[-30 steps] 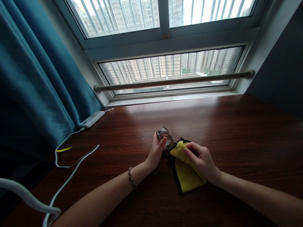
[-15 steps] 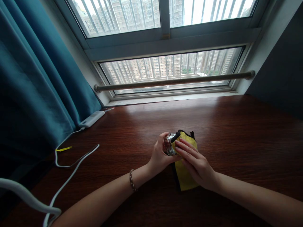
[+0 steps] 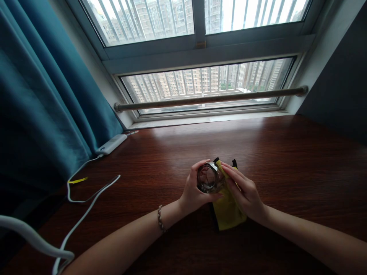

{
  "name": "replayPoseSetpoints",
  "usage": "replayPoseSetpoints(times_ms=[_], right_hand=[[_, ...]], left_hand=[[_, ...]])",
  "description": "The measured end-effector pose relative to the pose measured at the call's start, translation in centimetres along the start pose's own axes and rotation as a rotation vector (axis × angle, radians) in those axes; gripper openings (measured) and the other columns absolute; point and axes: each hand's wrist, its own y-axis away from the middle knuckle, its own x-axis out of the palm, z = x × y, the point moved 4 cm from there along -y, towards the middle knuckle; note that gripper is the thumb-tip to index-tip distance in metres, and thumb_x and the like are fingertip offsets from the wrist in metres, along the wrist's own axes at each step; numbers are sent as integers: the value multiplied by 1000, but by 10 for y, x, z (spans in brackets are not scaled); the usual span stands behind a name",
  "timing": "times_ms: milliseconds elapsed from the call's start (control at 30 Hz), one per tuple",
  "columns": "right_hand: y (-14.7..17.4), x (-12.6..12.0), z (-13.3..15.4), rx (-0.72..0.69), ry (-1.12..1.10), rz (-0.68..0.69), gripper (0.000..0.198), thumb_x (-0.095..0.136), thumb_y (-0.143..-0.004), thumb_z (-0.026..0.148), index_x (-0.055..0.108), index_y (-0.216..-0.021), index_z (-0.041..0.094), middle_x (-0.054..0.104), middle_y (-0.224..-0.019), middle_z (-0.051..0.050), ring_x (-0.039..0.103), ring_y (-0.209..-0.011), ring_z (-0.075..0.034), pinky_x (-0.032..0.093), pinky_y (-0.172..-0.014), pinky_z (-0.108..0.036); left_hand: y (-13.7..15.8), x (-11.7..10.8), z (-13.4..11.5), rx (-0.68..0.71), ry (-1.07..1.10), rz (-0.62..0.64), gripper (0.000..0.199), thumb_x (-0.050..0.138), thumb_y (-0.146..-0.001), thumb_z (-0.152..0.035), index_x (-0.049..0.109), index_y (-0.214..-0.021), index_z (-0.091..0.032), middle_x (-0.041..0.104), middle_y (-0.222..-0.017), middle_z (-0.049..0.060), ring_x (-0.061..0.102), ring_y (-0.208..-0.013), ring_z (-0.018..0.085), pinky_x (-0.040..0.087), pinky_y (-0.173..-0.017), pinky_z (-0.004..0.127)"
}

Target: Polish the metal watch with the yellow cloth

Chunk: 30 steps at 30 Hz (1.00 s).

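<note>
A clear drinking glass point(image 3: 208, 177) is tilted in my left hand point(image 3: 192, 189), with its round opening toward me. The thumb lies below the glass and the fingers curl over its far side. My right hand point(image 3: 243, 191) grips a yellow cloth point(image 3: 228, 214) with black edging and presses a fold of it against the right side of the glass. The rest of the cloth hangs down between and below my hands. Part of the cloth is hidden under the right fingers.
The reddish-brown wooden table point(image 3: 160, 149) reaches to a window with a metal rail point(image 3: 212, 100). On the left lie a white power strip point(image 3: 112, 144), a looping white cable point(image 3: 91, 206) with a yellow tag point(image 3: 78, 180), and a blue curtain point(image 3: 51, 88). A thick white tube point(image 3: 31, 233) stands at lower left.
The cloth has slid off the glass's opening to its right side, so more of the glass shows. My right hand has shifted slightly right, while my left hand stays almost in place.
</note>
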Motion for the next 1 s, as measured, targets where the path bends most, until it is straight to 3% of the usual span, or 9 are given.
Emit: replayPoseSetpoints(times_ms=[133, 300, 467, 767, 1000], right_hand=[[2, 1, -7, 91, 23, -51, 44, 47, -88, 9, 49, -130, 22, 50, -130, -5, 48, -120, -16, 41, -104, -31], [4, 1, -11, 141, 50, -102, 38, 51, -86, 11, 55, -123, 18, 55, -124, -7, 53, -115, -17, 44, -101, -32], [5, -1, -7, 46, 56, -54, 47, 45, -86, 5, 51, -129, 22, 49, -132, -6, 46, -122, -19, 40, -104, -37], [4, 2, 12, -181, 110, 168, 54, 39, -85, 3, 43, -135, 22, 45, -135, -6, 39, -123, -21, 38, -101, -39], [0, 1, 9, -156, 114, 129, 53, 38, -86, 2, 45, -133, 24, 49, -130, -5, 43, -119, -19, 36, -100, -39]], left_hand=[[-1, -3, 5, -64, 0, -58, 93, 83, -53, -22, 30, -129, -25, 51, -119, 8, 53, -108, 21, 42, -97, 34], [-2, -3, 12, -128, 81, -120, 86, 83, -52, -23, 32, -121, -21, 50, -118, 9, 51, -111, 22, 40, -100, 37], [-5, -1, 11, -206, 119, -97, 76, 80, -57, -22, 33, -117, -21, 53, -113, 7, 55, -104, 20, 44, -94, 34], [-8, 1, 10, -307, 298, -108, 69, 79, -57, -21, 36, -111, -20, 56, -104, 5, 58, -94, 17, 48, -83, 28], [-5, 1, 12, -361, 388, -41, 65, 78, -60, -22, 34, -107, -21, 56, -103, 3, 58, -92, 14, 47, -80, 25]])
